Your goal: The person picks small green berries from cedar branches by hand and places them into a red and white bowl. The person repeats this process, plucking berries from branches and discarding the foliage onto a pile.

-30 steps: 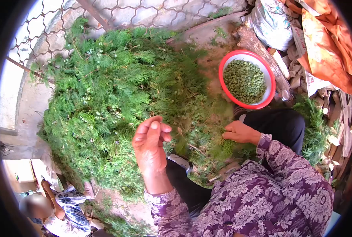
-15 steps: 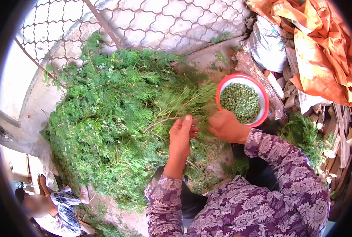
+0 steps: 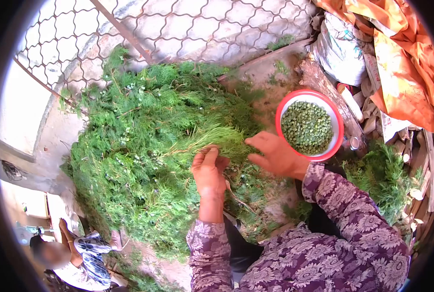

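Observation:
My left hand (image 3: 209,177) is closed on a feathery green conifer sprig (image 3: 209,137), pinching its lower side between thumb and fingers. The sprig's tips point right, over the heap of cut conifer branches (image 3: 124,180). Just beyond those tips, my right hand (image 3: 279,155) has its thumb and fingers apart, and nothing shows between them. Close to this hand stands a white basin with a red rim (image 3: 340,127). Many small round green cones or berries (image 3: 307,127) fill much of it.
A wire mesh fence (image 3: 192,29) runs behind the heap. At the right are a white sack (image 3: 341,51), an orange tarp (image 3: 406,63), split wood (image 3: 430,170) and more greenery (image 3: 375,170). Another person (image 3: 83,253) sits at the lower left.
My left hand has moved slightly left and down with the sprig, which now lies more level. My right hand has drawn away from the sprig's tips and its fingers have opened.

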### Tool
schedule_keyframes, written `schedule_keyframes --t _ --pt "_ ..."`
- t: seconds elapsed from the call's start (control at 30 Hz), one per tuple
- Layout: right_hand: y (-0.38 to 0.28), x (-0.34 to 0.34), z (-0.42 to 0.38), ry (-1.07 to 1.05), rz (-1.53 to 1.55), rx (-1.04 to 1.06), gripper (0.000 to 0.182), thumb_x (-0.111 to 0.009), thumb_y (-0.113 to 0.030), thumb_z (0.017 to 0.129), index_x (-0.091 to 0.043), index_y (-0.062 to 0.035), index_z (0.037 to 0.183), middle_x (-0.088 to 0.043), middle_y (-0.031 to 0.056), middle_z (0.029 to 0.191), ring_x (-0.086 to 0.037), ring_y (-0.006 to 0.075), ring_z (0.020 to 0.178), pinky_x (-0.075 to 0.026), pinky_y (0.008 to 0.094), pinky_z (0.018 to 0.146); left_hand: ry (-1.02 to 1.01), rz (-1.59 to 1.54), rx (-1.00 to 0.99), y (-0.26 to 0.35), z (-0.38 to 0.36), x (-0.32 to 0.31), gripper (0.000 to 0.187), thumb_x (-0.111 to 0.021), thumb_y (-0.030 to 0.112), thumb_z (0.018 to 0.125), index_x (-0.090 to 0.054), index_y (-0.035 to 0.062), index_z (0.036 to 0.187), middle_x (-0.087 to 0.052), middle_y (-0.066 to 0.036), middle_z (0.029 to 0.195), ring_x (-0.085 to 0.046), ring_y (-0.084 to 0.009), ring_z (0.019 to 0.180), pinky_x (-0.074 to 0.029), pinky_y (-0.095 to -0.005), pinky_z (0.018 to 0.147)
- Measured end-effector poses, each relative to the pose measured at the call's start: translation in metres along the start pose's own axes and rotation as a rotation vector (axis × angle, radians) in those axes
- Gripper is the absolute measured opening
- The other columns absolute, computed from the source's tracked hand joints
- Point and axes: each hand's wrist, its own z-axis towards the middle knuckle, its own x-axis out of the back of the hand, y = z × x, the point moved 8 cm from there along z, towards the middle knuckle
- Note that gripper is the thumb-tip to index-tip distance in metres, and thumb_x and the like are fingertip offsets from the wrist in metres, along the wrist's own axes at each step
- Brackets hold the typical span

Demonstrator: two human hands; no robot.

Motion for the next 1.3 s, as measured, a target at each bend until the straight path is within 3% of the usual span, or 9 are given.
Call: schedule_keyframes --t 0.13,0.2,0.3,0.53,0.67,0.77,0.83,0.97,1.3 --pt "0.043 0.031 -0.001 0.029 0.174 -0.223 0.032 -0.061 -0.018 0.076 -0.056 0.0022 0.1 -0.056 0.011 0.081 -0.057 0.0227 0.071 -0.045 0.0326 0.063 -0.068 -0.088 -0.082 0.002 -0.004 -0.013 0.009 -0.06 0.004 0.076 -0.058 0.0055 0.085 -0.06 -0.005 0.084 -0.055 -0.013 0.065 -0.048 -0.0273 0.055" --pt "0.074 0.037 -0.009 0.132 0.597 -0.452 0.029 -0.06 -0.02 0.079 -0.057 0.0018 0.099 -0.058 0.0046 0.078 -0.056 0.0131 0.066 -0.045 0.0269 0.059 -0.091 -0.079 -0.06 -0.001 -0.002 -0.019 0.01 -0.06 0.003 0.076 -0.058 0.0056 0.085 -0.06 -0.005 0.085 -0.055 -0.0133 0.067 -0.048 -0.0277 0.056" --pt "0.092 0.048 -0.016 0.19 0.862 -0.706 0.027 -0.06 -0.021 0.081 -0.059 0.0008 0.097 -0.058 0.0005 0.075 -0.054 0.0067 0.066 -0.044 0.0217 0.058 -0.109 -0.037 -0.017 -0.004 0.0 -0.022 0.012 -0.06 0.002 0.075 -0.058 0.0058 0.086 -0.06 -0.006 0.087 -0.056 -0.0147 0.072 -0.048 -0.0284 0.06" --pt "0.08 0.037 -0.008 0.168 1.063 -0.69 0.021 -0.06 -0.014 0.081 -0.059 0.0002 0.096 -0.059 0.0 0.076 -0.055 0.0055 0.065 -0.045 0.019 0.061 -0.228 0.103 -0.174 -0.007 0.004 -0.036 0.016 -0.059 -0.001 0.073 -0.053 0.0049 0.087 -0.059 -0.01 0.095 -0.055 -0.0177 0.088 -0.042 -0.0314 0.083" --pt "0.061 0.025 0.002 0.099 0.962 -0.524 0.017 -0.065 -0.008 0.076 -0.058 -0.0001 0.09 -0.058 -0.0003 0.076 -0.052 0.0043 0.067 -0.044 0.0191 0.062 -0.224 0.016 -0.131 -0.015 0.001 -0.044 0.018 -0.058 -0.003 0.072 -0.051 0.0036 0.088 -0.059 -0.011 0.093 -0.055 -0.0185 0.088 -0.04 -0.0312 0.086" --pt "0.06 0.02 0.002 0.106 0.784 -0.519 0.031 -0.071 -0.021 0.069 -0.058 0.0012 0.087 -0.059 0.0041 0.074 -0.054 0.008 0.068 -0.045 0.0242 0.061 -0.272 0.001 -0.229 -0.01 -0.005 -0.055 0.018 -0.057 -0.004 0.072 -0.051 0.0019 0.087 -0.059 -0.011 0.091 -0.055 -0.019 0.087 -0.04 -0.031 0.085" --pt "0.059 0.019 0.005 0.1 0.72 -0.505 0.03 -0.071 -0.02 0.068 -0.057 0.0008 0.085 -0.058 0.0037 0.073 -0.053 0.0079 0.067 -0.044 0.0242 0.06 -0.257 0.257 -0.35 -0.003 -0.011 -0.06 0.016 -0.057 -0.004 0.072 -0.052 0.0009 0.087 -0.059 -0.012 0.09 -0.054 -0.0188 0.087 -0.04 -0.0317 0.084" --pt "0.055 0.02 0.007 0.081 0.61 -0.484 0.027 -0.071 -0.018 0.066 -0.055 0.0002 0.078 -0.054 0.003 0.066 -0.049 0.0082 0.061 -0.041 0.0243 0.054 -0.293 0.33 -0.37 -0.002 -0.016 -0.066 0.018 -0.056 -0.006 0.072 -0.051 0.0039 0.087 -0.057 -0.012 0.092 -0.054 -0.0203 0.088 -0.041 -0.0314 0.083" --pt "0.032 0.013 0.01 -0.025 0.665 -0.375 0.022 -0.07 -0.014 0.065 -0.053 -0.0022 0.074 -0.051 0.0002 0.063 -0.046 0.0057 0.06 -0.039 0.0227 0.053 -0.212 -0.178 -0.019 -0.027 0.008 -0.045 0.016 -0.059 -0.004 0.074 -0.052 0.0032 0.087 -0.059 -0.01 0.087 -0.057 -0.0197 0.083 -0.047 -0.032 0.076"
